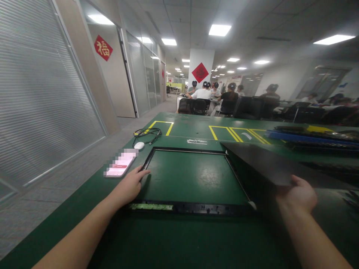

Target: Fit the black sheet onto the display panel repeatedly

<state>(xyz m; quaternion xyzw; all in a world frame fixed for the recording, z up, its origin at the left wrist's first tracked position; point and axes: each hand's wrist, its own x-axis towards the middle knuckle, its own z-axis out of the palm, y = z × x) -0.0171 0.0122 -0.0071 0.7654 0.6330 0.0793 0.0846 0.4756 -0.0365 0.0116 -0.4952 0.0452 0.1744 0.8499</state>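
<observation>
Head view showed us a phone [120, 165] just left of our left hand [129, 186], lying out of the way. That hand pressed loosely open fingers on the left edge of the black frame [193, 207], seemingly to steady it. Farther right, our right hand [298, 194] gripped a dark panel [260, 162] by its near edge, tilted above the frame's right side.

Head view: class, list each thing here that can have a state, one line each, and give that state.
Frame: flat on the table, empty inside.
Dark sheet: lifted, tilted, held at its near edge.
Phone: face up, screen lit.
Cable: coiled.
Left hand: resting on the frame's left edge.
Right hand: gripping the sheet.
</observation>
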